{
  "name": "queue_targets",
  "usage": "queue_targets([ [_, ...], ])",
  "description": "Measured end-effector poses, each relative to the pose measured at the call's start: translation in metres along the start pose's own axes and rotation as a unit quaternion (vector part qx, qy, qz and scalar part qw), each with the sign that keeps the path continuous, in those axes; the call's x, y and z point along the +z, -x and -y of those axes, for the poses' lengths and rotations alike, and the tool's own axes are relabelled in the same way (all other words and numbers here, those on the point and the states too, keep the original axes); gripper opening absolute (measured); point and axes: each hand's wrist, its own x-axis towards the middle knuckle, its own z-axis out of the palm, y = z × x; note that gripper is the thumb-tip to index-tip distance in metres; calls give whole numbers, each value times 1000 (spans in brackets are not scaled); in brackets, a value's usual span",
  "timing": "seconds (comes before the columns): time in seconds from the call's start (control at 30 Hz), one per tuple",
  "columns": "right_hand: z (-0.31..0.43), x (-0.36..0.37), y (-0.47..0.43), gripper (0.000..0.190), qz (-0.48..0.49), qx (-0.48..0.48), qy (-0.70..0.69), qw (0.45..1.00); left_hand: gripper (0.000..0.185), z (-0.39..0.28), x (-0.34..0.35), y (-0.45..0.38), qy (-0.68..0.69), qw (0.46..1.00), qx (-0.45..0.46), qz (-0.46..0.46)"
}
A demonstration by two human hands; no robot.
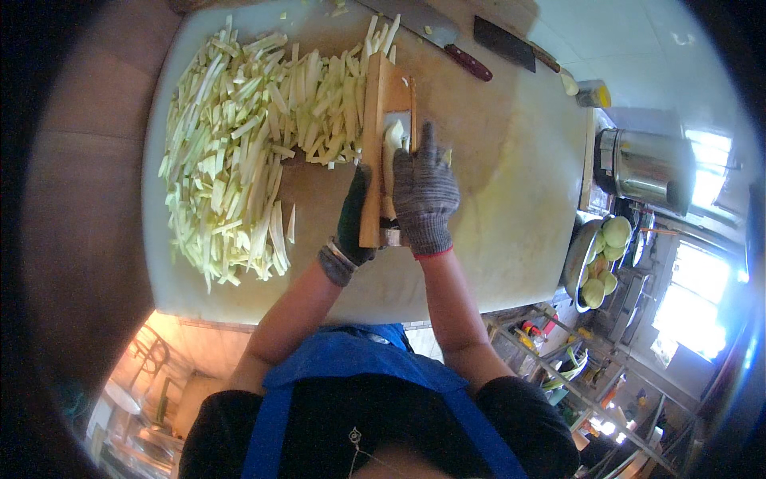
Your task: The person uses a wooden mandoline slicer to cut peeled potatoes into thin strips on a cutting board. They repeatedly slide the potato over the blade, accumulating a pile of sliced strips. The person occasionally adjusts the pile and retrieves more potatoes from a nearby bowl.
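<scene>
My left hand, in a dark glove, grips the near end of a wooden mandoline slicer, which is tilted up on the board. My right hand, in a grey knitted glove with a red cuff edge, lies over the slicer's face. Under its fingers is a pale piece of vegetable, mostly covered by the glove. Pale green vegetable strips lie in a broad heap to the left. More strips reach up to the slicer's far end.
The white cutting board is stained brown in the middle. A red-handled knife and a cleaver lie at its far edge. Right of it stand a yellow-lidded jar, a steel pot and a metal basin of round green vegetables.
</scene>
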Motion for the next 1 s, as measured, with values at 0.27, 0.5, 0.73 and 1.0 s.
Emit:
queue_targets([
  [0.27, -10, 68, -70, 59, -26, -14, -150, 988, 64, 6, -21, 12, 137, 984, -96, 63],
  [0.5, -27, 71, -109, 57, 16, -48, -135, 990, 65, 2, -19, 11, 127, 981, -100, 104],
  [0.73, -12, 70, -40, 58, -36, -68, -122, 990, 70, -16, -13, 18, 105, 980, -155, 60],
  [1.0, -15, 70, -110, 58, -52, 26, -211, 976, 69, -23, -6, 25, 55, 991, -115, 47],
])
